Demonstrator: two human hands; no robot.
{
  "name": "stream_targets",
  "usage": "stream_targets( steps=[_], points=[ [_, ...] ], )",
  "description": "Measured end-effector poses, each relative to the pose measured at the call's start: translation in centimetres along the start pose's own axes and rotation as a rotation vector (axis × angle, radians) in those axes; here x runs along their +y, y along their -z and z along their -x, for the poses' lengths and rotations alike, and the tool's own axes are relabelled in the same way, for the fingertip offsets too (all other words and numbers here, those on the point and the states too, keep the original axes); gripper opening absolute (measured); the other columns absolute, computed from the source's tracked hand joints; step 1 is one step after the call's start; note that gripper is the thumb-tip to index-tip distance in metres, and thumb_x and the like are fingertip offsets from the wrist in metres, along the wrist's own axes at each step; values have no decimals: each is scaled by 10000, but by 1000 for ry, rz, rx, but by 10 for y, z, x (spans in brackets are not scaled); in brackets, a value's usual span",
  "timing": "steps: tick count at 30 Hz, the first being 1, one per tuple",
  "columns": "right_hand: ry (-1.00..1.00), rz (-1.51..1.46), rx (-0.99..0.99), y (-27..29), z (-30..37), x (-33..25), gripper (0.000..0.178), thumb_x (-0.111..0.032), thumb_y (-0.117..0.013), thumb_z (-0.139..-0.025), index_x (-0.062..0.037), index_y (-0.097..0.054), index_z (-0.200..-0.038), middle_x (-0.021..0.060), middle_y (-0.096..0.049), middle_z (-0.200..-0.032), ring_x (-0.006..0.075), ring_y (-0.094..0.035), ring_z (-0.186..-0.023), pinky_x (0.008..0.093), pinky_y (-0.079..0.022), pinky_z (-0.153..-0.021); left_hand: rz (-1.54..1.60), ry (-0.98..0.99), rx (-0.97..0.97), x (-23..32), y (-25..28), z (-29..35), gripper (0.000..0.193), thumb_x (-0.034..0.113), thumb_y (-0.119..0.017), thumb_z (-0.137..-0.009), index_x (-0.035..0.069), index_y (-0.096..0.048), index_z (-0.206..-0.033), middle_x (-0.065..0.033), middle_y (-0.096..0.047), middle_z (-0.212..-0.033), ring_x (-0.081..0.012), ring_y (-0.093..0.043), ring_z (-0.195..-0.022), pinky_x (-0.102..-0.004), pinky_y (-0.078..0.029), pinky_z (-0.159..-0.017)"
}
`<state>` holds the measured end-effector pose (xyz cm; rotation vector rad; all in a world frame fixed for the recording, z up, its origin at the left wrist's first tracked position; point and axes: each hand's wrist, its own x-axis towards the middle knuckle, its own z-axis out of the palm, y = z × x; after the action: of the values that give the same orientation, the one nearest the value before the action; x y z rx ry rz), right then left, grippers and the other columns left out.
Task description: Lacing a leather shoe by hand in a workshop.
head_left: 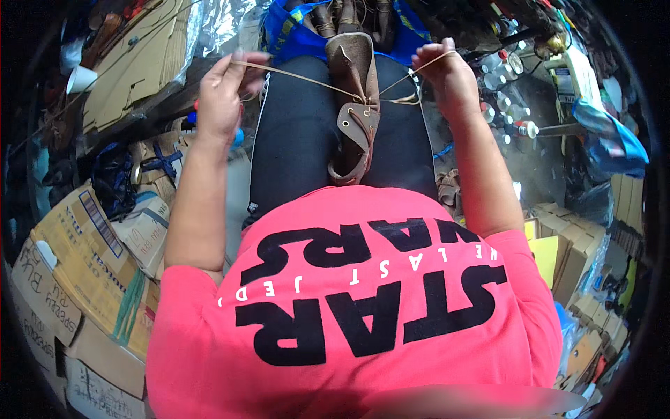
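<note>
A brown leather shoe upper point(359, 124) with eyelets and a lace rests between my thighs, at the middle of my lap. Two lengths of tan thread point(307, 77) run out from its seam, stretched apart to either side in a wide V. My left hand point(227, 94) is closed on one length, its fingertips slightly smeared by motion. The other length goes up to my right hand point(455, 82), whose fingers are pinched around it. A loose pale strand point(403, 101) lies on my right thigh beside the upper. Whether either hand also holds a needle cannot be made out.
Ahead of my knees, a blue bag point(296, 35) holds more brown leather pieces. Several small bottles point(499, 77) stand on the floor to the right. Cardboard boxes point(87, 237) crowd the left, with further boxes point(569, 241) at the right. A white cup point(82, 79) is at far left.
</note>
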<state>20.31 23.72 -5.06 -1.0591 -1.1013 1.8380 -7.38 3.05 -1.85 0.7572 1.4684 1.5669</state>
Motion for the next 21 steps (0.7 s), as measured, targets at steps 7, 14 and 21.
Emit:
stream_targets(
  steps=[7,14,21],
  points=[
    [-462,-650,-309,5,10,3,461,-420,-405,-995,-121,-382,-645,-31,-284,-537,111,-254,-456,284,-320,-554,925,237,-252,-13,-40,1,445,349,-362,-1018,117,-420,-642,-7,-395,-598,-148,-402,-591,-338,-399,-744],
    [-460,-407,-115,39,24,1,471,-387,-404,-1002,-147,-340,-602,-45,-244,-506,96,-200,-434,270,-276,-514,746,364,-8,-10,-28,16,455,334,-363,-1020,156,-346,-602,40,-253,-508,-96,-224,-451,-285,-340,-634],
    [-392,-353,-160,75,20,7,425,-425,-422,-989,-108,-457,-708,24,-446,-650,173,-450,-594,377,-445,-736,550,376,144,-5,-13,18,373,350,-449,-992,61,-559,-783,-29,-522,-681,-159,-483,-584,-351,-477,-748]
  ],
)
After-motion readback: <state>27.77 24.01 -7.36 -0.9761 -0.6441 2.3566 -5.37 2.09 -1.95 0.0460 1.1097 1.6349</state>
